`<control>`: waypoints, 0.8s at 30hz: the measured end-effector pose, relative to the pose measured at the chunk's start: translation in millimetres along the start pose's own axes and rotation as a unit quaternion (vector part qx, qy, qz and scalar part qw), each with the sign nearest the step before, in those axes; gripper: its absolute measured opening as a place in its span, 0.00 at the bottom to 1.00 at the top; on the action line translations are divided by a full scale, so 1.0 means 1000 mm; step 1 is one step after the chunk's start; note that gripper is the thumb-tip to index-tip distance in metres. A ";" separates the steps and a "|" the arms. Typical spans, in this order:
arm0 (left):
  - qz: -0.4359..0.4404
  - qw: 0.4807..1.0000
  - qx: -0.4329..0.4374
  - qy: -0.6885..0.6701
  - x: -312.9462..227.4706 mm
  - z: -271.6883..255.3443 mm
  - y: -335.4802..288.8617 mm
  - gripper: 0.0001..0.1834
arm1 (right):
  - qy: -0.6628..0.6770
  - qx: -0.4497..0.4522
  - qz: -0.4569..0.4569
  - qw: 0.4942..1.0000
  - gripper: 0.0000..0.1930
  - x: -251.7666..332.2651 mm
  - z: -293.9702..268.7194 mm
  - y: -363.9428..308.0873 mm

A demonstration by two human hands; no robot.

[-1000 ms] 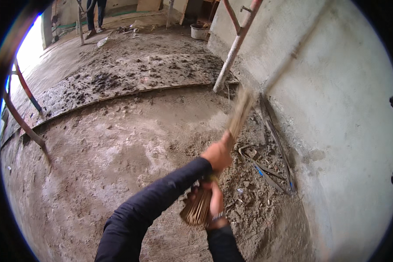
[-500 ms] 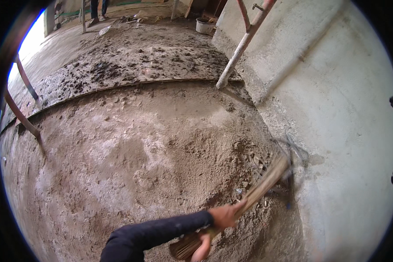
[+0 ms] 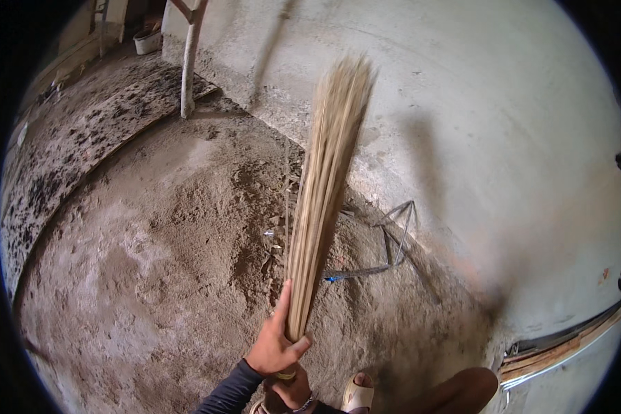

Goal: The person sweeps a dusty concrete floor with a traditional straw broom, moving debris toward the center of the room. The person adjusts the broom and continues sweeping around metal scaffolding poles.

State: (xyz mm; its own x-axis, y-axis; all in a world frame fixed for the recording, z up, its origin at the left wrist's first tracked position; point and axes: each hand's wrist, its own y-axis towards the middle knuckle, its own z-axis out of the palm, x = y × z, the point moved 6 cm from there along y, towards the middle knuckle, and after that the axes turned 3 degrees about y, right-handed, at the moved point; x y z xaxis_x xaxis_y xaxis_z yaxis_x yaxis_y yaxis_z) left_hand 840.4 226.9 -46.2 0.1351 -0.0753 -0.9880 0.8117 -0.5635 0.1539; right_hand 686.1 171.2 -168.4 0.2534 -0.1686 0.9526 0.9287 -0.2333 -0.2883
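A stick broom (image 3: 321,186), a bundle of thin tan sticks, is raised in front of me with its spread tips pointing up and away, across the wall. My left hand (image 3: 276,348) is closed around its lower part, one finger lying along the sticks. Just below, my right hand (image 3: 294,390), with a bracelet at its wrist, is closed at the butt end, mostly hidden behind the left hand. Beyond the broom lies loose dirt and rubble (image 3: 255,259) on the rough floor. A bent thin metal frame (image 3: 400,238) rests beside it against the wall's foot.
A pale plastered wall (image 3: 504,138) runs along the right. A metal post (image 3: 188,76) stands near a mud-strewn board (image 3: 110,127) at the far left, with a white bucket (image 3: 147,43) behind. Boards (image 3: 566,345) lean at lower right. My sandalled foot (image 3: 357,393) shows below.
The broom has come up off the debris at the wall's foot and now points upward, still in both hands. The view has turned to the right, showing more wall.
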 end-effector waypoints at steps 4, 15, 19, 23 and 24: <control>0.023 0.998 -0.011 -0.057 -0.009 0.026 -0.002 0.56 | -0.048 0.024 0.003 0.999 0.17 0.037 -0.017 0.001; -0.109 0.956 -0.264 -0.069 0.040 -0.092 -0.033 0.58 | 0.101 0.206 0.260 0.938 0.18 0.059 0.089 0.041; 0.122 0.624 0.096 0.766 0.072 -0.142 0.042 0.13 | 0.489 0.242 0.364 0.755 0.25 0.097 0.168 0.095; 0.150 0.622 0.022 0.769 0.092 -0.174 0.069 0.04 | 0.529 0.244 0.339 0.739 0.26 0.133 0.189 0.101; 0.257 0.600 -0.004 0.758 0.081 -0.177 0.079 0.04 | 0.502 0.254 0.323 0.761 0.26 0.145 0.195 0.117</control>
State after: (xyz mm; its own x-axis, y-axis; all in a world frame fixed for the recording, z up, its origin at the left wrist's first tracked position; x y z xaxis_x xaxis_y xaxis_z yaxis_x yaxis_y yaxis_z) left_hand 1016.0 322.1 -111.8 0.7254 0.5999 0.3375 0.4433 -0.7823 0.4376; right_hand 884.8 306.4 -44.7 0.6041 -0.7969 -0.0009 0.7471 0.5668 -0.3471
